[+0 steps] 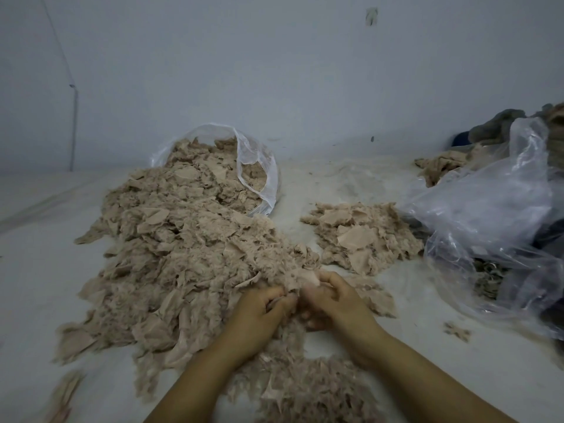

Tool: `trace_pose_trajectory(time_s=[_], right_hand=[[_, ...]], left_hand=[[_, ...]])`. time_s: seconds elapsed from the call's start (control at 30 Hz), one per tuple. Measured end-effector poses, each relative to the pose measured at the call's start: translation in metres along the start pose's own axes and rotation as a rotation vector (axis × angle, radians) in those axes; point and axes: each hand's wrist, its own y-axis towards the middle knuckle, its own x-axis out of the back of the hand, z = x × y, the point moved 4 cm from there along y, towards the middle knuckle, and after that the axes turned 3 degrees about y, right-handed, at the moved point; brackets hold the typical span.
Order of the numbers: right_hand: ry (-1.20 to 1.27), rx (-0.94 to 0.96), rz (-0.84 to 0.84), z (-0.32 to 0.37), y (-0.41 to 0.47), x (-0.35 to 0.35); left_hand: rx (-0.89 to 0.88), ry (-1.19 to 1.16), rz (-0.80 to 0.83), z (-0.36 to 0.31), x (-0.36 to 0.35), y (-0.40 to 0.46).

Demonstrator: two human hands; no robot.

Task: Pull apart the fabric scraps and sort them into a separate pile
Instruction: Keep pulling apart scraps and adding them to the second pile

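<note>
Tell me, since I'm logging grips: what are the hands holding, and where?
Both hands, left and right, pinch one fabric scrap at its near edge.

Beige-pink fabric scraps (183,248), clear plastic bags (488,209), white sheet (335,178).

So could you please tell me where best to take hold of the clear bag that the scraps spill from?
Grip the bag by its loose open rim at the upper right, coming from the right. That edge stands free of the scraps, which bury its left side.
</note>
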Motion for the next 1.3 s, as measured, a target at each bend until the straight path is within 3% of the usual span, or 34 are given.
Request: trace_pose_trajectory(time_s=[0.23, 0.4, 0.57, 0.7, 0.83, 1.03, 1.13, 1.2, 1.3], right_hand=[[0.043, 0.020, -0.088, 0.003, -0.001, 0.010], [0.087, -0.065, -0.008, -0.001, 0.000, 0.001], [0.139, 0.017, -0.090, 0.005, 0.000, 0.011], [-0.189, 0.100, -0.016, 0.006, -0.005, 0.002], [-0.131, 0.178, 0.015, 0.009, -0.005, -0.003], [0.090, 0.163, -0.198, 0.013, 0.000, 0.015], [0.062, 0.148, -0.202, 0.012, 0.000, 0.013], [-0.037, 0.162, -0.303, 0.015, 0.002, 0.017], [-0.688, 0.240, -0.550, 0.031, -0.001, 0.034]], left_hand=[[0.015, -0.294, -0.008, -0.011, 0.006, -0.001], [0.010, -0.312, 0.169, -0.018, 0.001, -0.006], [0.050, -0.320, 0.113, -0.013, 0.006, -0.003], [0.050, -0.357, 0.185, -0.012, 0.003, -0.005], [0.062, -0.329, 0.148, -0.011, 0.001, -0.004], [0.155, -0.397, -0.050, -0.004, 0.014, -0.001], [0.103, -0.439, 0.024, -0.009, 0.011, -0.001], [0.068, -0.344, 0.054, -0.011, 0.005, 0.000], [0.059, -0.112, -0.026, -0.003, 0.009, 0.003]])
